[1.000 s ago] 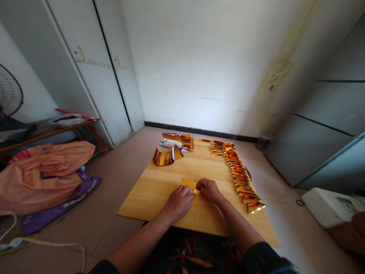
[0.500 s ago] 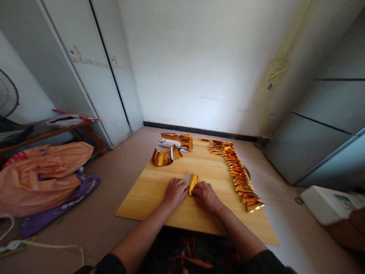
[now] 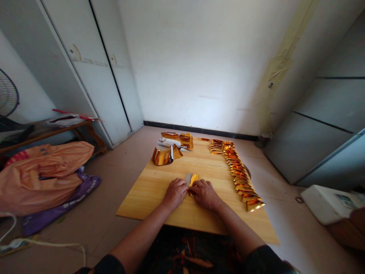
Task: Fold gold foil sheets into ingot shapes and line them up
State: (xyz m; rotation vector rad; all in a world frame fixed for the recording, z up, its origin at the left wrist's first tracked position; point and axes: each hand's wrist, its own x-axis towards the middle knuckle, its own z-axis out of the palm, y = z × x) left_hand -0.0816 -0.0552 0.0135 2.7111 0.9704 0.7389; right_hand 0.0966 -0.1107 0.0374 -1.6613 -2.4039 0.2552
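Note:
On the wooden board (image 3: 148,190), a sheet of gold foil paper (image 3: 194,177) with a pale underside lies partly folded between my hands. My left hand (image 3: 176,191) has its fingers closed on the sheet's left edge. From the right, my right hand (image 3: 204,193) presses its bent fingers over the gold side and covers much of it. The fingertips of both hands nearly meet at the near end, so the lower fold is mostly hidden.
Along the board's right side runs a row of folded gold foil pieces (image 3: 241,175). Curled gold sheets (image 3: 162,156) and a stack of foil paper (image 3: 186,140) sit at the far left. An orange bag (image 3: 48,171) lies on the floor, and a white box (image 3: 327,205) stands right.
My right hand has shifted slightly left, over the gold paper, bringing its fingers closer to my left hand. Less of the gold side shows now.

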